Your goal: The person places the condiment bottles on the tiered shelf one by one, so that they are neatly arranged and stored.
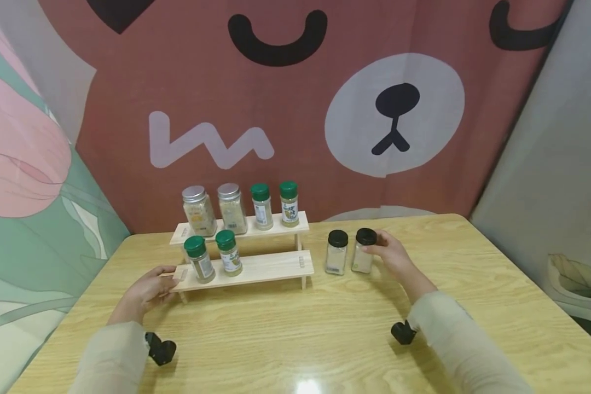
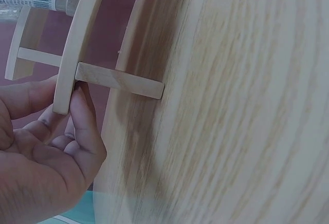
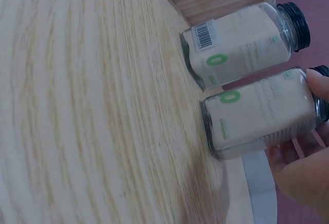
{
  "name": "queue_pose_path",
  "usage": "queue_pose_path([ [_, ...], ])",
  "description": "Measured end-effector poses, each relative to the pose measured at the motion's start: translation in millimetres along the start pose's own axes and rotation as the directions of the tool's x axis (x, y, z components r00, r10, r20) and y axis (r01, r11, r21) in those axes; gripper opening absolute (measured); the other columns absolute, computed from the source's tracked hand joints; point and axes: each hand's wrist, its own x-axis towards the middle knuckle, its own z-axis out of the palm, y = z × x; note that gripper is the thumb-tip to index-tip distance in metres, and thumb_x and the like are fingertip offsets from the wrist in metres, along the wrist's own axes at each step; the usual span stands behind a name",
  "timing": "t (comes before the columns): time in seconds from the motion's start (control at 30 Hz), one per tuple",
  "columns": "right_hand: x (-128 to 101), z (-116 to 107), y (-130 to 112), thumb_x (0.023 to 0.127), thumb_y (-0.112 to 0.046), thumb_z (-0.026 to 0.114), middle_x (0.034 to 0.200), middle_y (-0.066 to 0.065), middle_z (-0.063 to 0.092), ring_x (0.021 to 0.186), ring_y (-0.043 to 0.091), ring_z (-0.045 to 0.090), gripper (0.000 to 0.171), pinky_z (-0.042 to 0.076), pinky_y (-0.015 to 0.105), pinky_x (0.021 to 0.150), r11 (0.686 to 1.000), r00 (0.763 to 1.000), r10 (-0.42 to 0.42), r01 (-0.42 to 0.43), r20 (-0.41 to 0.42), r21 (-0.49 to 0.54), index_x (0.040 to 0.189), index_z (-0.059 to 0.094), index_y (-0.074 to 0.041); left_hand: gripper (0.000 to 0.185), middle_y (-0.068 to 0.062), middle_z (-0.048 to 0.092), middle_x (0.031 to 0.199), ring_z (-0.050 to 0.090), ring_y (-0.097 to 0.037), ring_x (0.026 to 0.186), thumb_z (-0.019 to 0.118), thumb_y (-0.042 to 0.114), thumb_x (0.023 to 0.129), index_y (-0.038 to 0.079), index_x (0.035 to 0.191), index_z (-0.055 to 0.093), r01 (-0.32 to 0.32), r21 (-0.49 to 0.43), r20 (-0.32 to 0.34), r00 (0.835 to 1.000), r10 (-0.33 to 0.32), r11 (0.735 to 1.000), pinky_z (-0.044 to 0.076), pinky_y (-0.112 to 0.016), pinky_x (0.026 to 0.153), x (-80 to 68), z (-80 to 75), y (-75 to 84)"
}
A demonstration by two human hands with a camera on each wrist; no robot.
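A two-step wooden rack stands at the back left of the table. My left hand pinches the left end of its lower shelf, thumb on one side and fingers on the other. Two black-lidded jars of pale powder stand on the table just right of the rack. My right hand grips the right one at its lid and side, seen close in the right wrist view as the nearer jar. The left jar stands untouched beside it.
The upper shelf carries two silver-lidded jars and two green-lidded jars. Two more green-lidded jars stand on the left half of the lower shelf. The wooden table meets a cartoon fabric backdrop behind.
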Motion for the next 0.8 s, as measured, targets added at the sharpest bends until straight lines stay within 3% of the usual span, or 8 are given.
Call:
queue_pose_path([
  [0.3,-6,-3,-5,0.079,-0.006,0.061,0.097,-0.001,0.05,0.088,0.008,0.047,0.048,0.028,0.039,0.091,1.0,1.0,-0.014,0.014,-0.009,-0.016,0.118,0.037,0.009,0.049,-0.008,0.041,0.094,0.05,-0.011,0.069,0.046,-0.002,0.085,-0.007,0.126,0.019,0.016,-0.014,-0.009,1.0,-0.016,1.0,0.043,-0.025,0.063,0.5,2.7,1.6],
  [0.8,-26,2,-31,0.076,-0.008,0.064,0.096,-0.003,0.05,0.089,0.01,0.048,0.043,0.036,0.026,0.082,0.999,0.999,-0.042,0.042,0.009,0.003,0.112,0.043,0.002,0.05,-0.005,0.045,0.088,0.051,-0.01,0.066,0.046,-0.003,0.084,-0.007,0.126,0.018,0.005,-0.026,-0.01,1.0,-0.005,1.0,0.044,-0.025,0.062,0.8,1.5,1.2],
])
